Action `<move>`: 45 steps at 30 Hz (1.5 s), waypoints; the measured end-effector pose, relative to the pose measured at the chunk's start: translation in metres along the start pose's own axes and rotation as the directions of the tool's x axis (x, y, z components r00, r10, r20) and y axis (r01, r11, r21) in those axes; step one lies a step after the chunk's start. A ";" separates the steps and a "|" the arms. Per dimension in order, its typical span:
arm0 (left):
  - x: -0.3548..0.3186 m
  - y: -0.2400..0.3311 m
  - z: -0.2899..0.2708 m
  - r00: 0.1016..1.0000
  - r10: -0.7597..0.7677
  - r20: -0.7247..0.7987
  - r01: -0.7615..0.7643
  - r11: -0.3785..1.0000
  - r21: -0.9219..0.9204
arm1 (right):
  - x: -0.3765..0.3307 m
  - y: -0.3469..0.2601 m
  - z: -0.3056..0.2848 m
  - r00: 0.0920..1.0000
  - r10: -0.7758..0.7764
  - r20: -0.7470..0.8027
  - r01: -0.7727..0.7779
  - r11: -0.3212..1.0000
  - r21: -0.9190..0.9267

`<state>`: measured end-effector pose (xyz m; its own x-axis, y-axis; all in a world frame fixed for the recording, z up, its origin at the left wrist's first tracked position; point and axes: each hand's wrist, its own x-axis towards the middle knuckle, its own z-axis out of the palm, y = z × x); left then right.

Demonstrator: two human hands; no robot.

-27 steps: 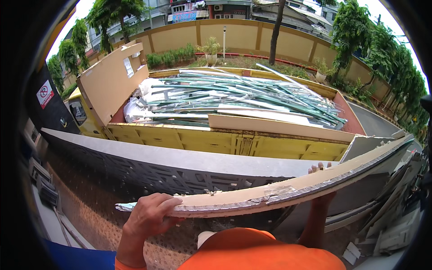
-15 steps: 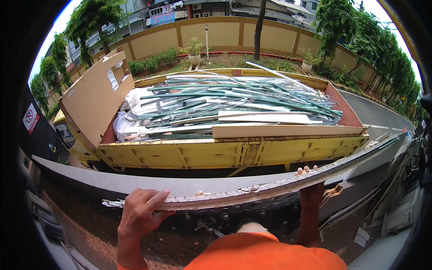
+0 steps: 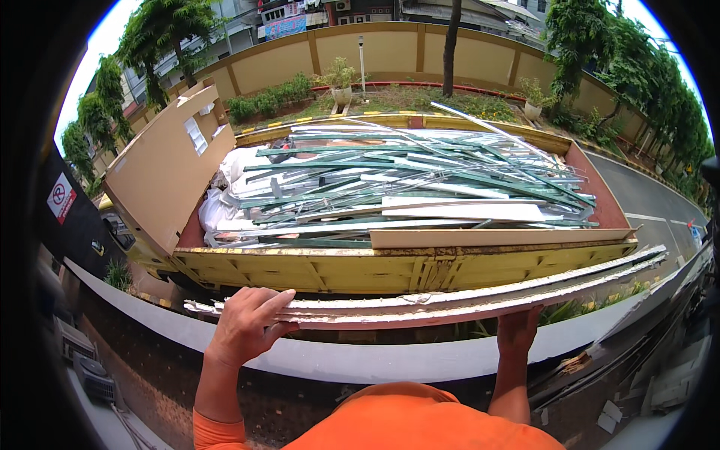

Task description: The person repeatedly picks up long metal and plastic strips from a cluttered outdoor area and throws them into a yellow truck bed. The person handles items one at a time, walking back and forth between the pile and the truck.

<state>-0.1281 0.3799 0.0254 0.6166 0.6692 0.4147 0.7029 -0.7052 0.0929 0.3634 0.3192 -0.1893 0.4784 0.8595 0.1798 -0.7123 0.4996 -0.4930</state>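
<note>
A long, narrow stack of white board strips (image 3: pixel 405 316), with ragged, crumbling edges like gypsum board, lies crosswise in front of me. My left hand (image 3: pixel 251 321) is closed round its left part, thumb below and fingers over the top. Farther right, my right hand (image 3: pixel 517 330) bears it from underneath; its fingertips are hidden behind the strips. The stack is raised over the pale ledge (image 3: pixel 330 358), its right end slanting up and away. Just beyond stands a yellow truck bed (image 3: pixel 337 268), heaped with green and silvery metal strips (image 3: pixel 420 176).
A tall tan panel (image 3: pixel 154 169) stands at the bed's left end, beside white sacks (image 3: pixel 217 211). A tan board (image 3: pixel 487 238) runs along its near side. Scrap pieces (image 3: pixel 660 375) lie at the right on my side. Behind the truck are plants and a wall (image 3: pixel 382 54).
Both hands have lifted the board strips away from me, past the ledge toward the truck. Their right end has swung inward, and my right fingertips have gone out of sight.
</note>
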 end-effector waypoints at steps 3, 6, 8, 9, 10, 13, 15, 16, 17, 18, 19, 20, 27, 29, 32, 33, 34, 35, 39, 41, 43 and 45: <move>0.055 -0.032 0.014 0.999 0.041 0.017 -0.041 0.999 0.020 | 0.048 0.015 0.008 1.000 -0.004 -0.022 0.003 1.000 -0.029; 0.125 -0.075 0.032 0.993 0.117 -0.006 -0.117 0.993 0.013 | 0.117 0.034 0.015 1.000 -0.009 -0.022 0.009 1.000 -0.024; 0.180 -0.110 0.052 0.993 0.115 0.024 -0.116 0.993 0.021 | 0.173 0.047 0.011 1.000 -0.006 0.002 0.006 0.999 -0.034; 0.206 -0.129 0.065 0.995 0.092 0.040 -0.092 0.996 0.008 | 0.204 0.054 0.005 0.999 0.011 -0.037 -0.013 0.999 -0.043; 0.234 -0.149 0.080 0.995 0.092 0.041 -0.091 0.996 -0.009 | 0.239 0.066 -0.001 0.994 0.019 -0.111 -0.026 0.998 -0.062; 0.314 -0.200 0.137 0.998 -0.011 0.065 0.011 1.000 -0.006 | 0.340 0.104 -0.023 0.986 0.081 -0.144 -0.094 0.992 -0.089; 0.346 -0.215 0.189 0.982 -0.187 -0.023 0.189 0.974 0.127 | 0.385 0.129 -0.043 0.922 0.127 -0.365 -0.231 0.938 -0.259; 0.349 -0.215 0.217 0.935 -0.351 -0.041 0.351 0.910 0.218 | 0.399 0.143 -0.054 0.817 0.084 -0.570 -0.343 0.865 -0.366; 0.349 -0.214 0.243 0.917 -0.400 0.001 0.396 0.907 0.144 | 0.402 0.162 -0.067 0.650 0.029 -0.759 -0.439 0.830 -0.344; 0.338 -0.206 0.271 0.870 -0.482 0.103 0.475 0.876 0.088 | 0.389 0.174 -0.085 0.620 0.131 -0.773 -0.514 0.812 -0.275; 0.321 -0.194 0.296 0.880 -0.443 0.169 0.450 0.893 -0.005 | 0.370 0.188 -0.101 0.586 0.146 -0.797 -0.547 0.797 -0.256; 0.298 -0.179 0.317 0.886 -0.404 0.228 0.431 0.898 -0.084 | 0.347 0.198 -0.115 0.592 0.189 -0.784 -0.553 0.803 -0.224; 0.032 -0.077 0.327 0.745 -0.370 0.555 0.579 0.772 -0.264 | 0.140 0.127 -0.156 0.650 0.202 -0.732 -0.647 0.652 -0.395; -0.036 -0.062 0.308 0.682 -0.520 0.514 0.704 0.657 -0.270 | 0.088 0.090 -0.144 0.667 0.134 -0.733 -0.594 0.689 -0.415; -0.116 -0.041 0.292 0.710 -0.606 0.359 0.705 0.612 -0.359 | 0.022 0.047 -0.117 0.676 0.002 -0.737 -0.507 0.726 -0.464; -0.134 -0.036 0.294 0.756 -0.580 0.302 0.654 0.659 -0.371 | 0.004 0.037 -0.109 0.694 -0.039 -0.719 -0.464 0.740 -0.488; -0.147 -0.031 0.297 0.800 -0.549 0.241 0.598 0.702 -0.386 | -0.013 0.030 -0.100 0.715 -0.061 -0.697 -0.422 0.757 -0.499; -0.158 -0.027 0.302 0.825 -0.532 0.192 0.562 0.731 -0.387 | -0.029 0.025 -0.093 0.733 -0.084 -0.675 -0.396 0.754 -0.525; -0.171 -0.024 0.323 0.912 -0.406 0.061 0.409 0.887 -0.213 | -0.096 0.019 -0.072 0.740 -0.144 -0.657 -0.357 0.744 -0.565; -0.172 -0.028 0.325 0.906 -0.422 0.036 0.417 0.873 -0.253 | -0.138 0.020 -0.067 0.755 -0.166 -0.634 -0.361 0.702 -0.614; -0.171 -0.031 0.326 0.907 -0.421 0.011 0.408 0.871 -0.273 | -0.188 0.015 -0.071 0.716 -0.207 -0.667 -0.410 0.649 -0.641; -0.173 -0.034 0.327 0.917 -0.399 0.000 0.383 0.878 -0.287 | -0.252 0.010 -0.082 0.635 -0.234 -0.736 -0.513 0.585 -0.629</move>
<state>-0.1421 0.3647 -0.3453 0.2844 0.8951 0.3435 0.7511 -0.4306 0.5003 0.2779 0.0984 -0.3088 0.8483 0.3502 -0.3971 -0.3390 -0.2168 -0.9155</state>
